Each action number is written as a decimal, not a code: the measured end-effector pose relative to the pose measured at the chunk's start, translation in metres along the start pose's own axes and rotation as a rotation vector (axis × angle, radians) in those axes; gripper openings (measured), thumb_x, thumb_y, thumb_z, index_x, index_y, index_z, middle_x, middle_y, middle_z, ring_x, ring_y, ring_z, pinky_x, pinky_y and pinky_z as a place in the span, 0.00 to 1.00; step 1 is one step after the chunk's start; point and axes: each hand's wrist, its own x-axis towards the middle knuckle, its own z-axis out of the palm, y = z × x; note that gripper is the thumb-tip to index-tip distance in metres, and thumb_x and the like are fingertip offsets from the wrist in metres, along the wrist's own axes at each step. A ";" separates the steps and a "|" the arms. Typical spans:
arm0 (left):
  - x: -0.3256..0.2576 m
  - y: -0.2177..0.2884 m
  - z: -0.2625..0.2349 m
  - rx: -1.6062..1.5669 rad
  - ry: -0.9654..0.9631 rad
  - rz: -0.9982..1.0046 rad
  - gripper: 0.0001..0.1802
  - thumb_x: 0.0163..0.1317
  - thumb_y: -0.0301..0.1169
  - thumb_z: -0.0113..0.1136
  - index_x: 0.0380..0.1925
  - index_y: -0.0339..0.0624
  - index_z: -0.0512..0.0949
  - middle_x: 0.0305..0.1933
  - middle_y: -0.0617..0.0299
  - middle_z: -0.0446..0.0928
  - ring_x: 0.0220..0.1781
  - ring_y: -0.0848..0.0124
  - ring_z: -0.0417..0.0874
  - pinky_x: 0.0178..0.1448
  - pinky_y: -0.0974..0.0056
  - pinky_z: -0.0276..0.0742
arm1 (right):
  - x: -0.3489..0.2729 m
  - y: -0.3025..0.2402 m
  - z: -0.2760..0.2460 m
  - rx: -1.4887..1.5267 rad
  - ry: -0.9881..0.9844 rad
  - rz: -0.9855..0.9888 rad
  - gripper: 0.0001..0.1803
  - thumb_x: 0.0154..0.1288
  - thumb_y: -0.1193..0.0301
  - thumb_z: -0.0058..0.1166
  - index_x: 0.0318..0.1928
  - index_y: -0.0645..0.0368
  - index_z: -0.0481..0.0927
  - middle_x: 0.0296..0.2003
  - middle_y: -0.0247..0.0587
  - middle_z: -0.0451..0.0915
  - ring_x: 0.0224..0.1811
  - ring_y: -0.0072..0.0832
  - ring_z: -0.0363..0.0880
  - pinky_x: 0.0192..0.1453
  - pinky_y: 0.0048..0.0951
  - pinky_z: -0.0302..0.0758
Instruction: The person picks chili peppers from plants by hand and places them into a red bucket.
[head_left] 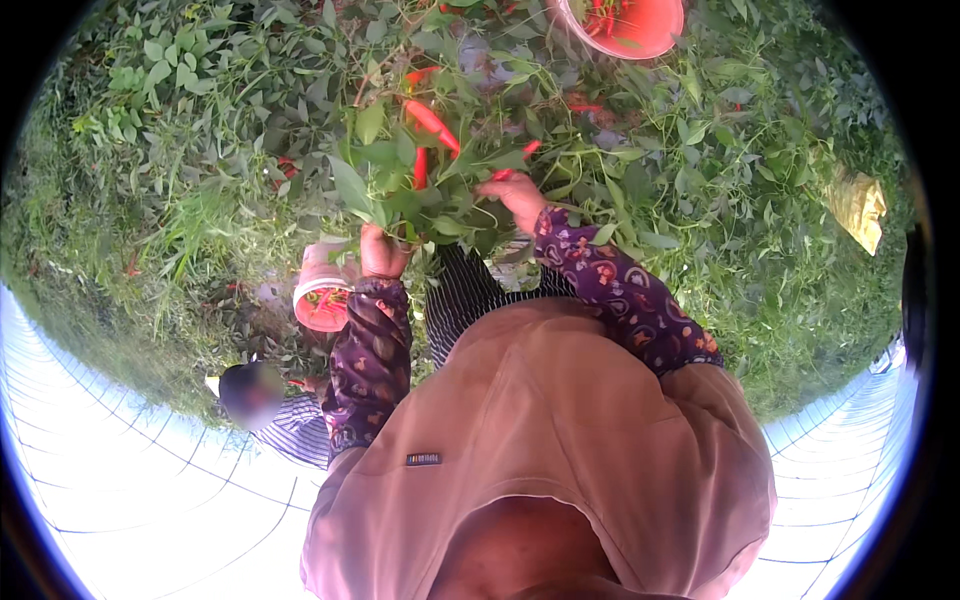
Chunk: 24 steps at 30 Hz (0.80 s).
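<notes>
Red chili peppers [432,122] hang among the green leaves of a pepper plant [375,190] in front of me. My left hand [383,252] is closed around the lower part of this plant, and leaves hide some of its fingertips. To the right, my right hand [517,200] pinches a red chili pepper [503,175] at the edge of the foliage. Another chili pepper [531,149] shows just beyond those fingertips. Both forearms wear purple patterned sleeves.
A bucket [322,308] with red peppers stands left of my left hand. Farther ahead is a red-lined bucket [650,30] holding peppers. A co-worker [290,420] in stripes is at the lower left. A yellow bag [855,208] lies at the far right among dense plants.
</notes>
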 end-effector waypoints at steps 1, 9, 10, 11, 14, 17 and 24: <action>-0.004 -0.005 -0.013 0.025 0.032 0.145 0.22 0.63 0.39 0.60 0.54 0.41 0.74 0.51 0.56 0.79 0.52 0.61 0.80 0.55 0.56 0.78 | -0.014 -0.008 0.005 0.025 0.016 -0.029 0.15 0.58 0.73 0.63 0.47 0.63 0.83 0.39 0.35 0.84 0.39 0.24 0.79 0.48 0.26 0.72; -0.045 -0.015 0.008 0.755 -0.209 0.164 0.19 0.60 0.23 0.57 0.53 0.36 0.78 0.44 0.68 0.82 0.43 0.77 0.80 0.50 0.71 0.75 | -0.097 -0.030 0.016 -0.671 0.040 -0.817 0.19 0.63 0.67 0.59 0.54 0.59 0.80 0.46 0.47 0.81 0.47 0.37 0.79 0.52 0.32 0.74; -0.046 -0.015 -0.001 0.853 -0.167 0.213 0.12 0.57 0.24 0.59 0.42 0.36 0.78 0.36 0.66 0.77 0.40 0.76 0.77 0.45 0.69 0.72 | -0.107 -0.038 0.027 -0.852 0.005 -0.869 0.18 0.63 0.68 0.58 0.53 0.59 0.80 0.44 0.47 0.81 0.47 0.38 0.79 0.52 0.32 0.74; -0.048 -0.016 -0.011 0.948 -0.118 0.255 0.06 0.53 0.25 0.61 0.31 0.36 0.79 0.27 0.64 0.72 0.36 0.74 0.74 0.39 0.66 0.68 | -0.118 -0.047 0.036 -1.034 -0.030 -0.921 0.18 0.64 0.69 0.58 0.53 0.60 0.79 0.43 0.47 0.81 0.47 0.39 0.79 0.53 0.33 0.73; -0.043 -0.014 -0.017 1.084 -0.170 0.601 0.07 0.47 0.26 0.60 0.26 0.34 0.77 0.27 0.56 0.71 0.36 0.61 0.74 0.41 0.60 0.69 | -0.139 -0.076 0.062 -1.213 -0.086 -0.922 0.15 0.65 0.69 0.57 0.50 0.59 0.80 0.38 0.48 0.81 0.43 0.42 0.80 0.48 0.37 0.74; -0.058 -0.007 -0.027 1.274 -0.168 0.683 0.08 0.44 0.27 0.58 0.25 0.33 0.76 0.28 0.50 0.72 0.37 0.51 0.74 0.44 0.55 0.70 | -0.179 -0.099 0.089 -1.001 0.002 -0.961 0.15 0.65 0.66 0.57 0.51 0.54 0.81 0.37 0.45 0.83 0.39 0.42 0.82 0.45 0.37 0.77; -0.085 0.010 -0.047 1.516 -0.201 0.937 0.09 0.49 0.30 0.62 0.22 0.36 0.76 0.28 0.49 0.73 0.37 0.50 0.75 0.42 0.52 0.70 | -0.232 -0.176 0.092 -1.368 0.571 -1.265 0.24 0.63 0.75 0.51 0.60 0.56 0.74 0.59 0.51 0.72 0.62 0.43 0.71 0.66 0.37 0.68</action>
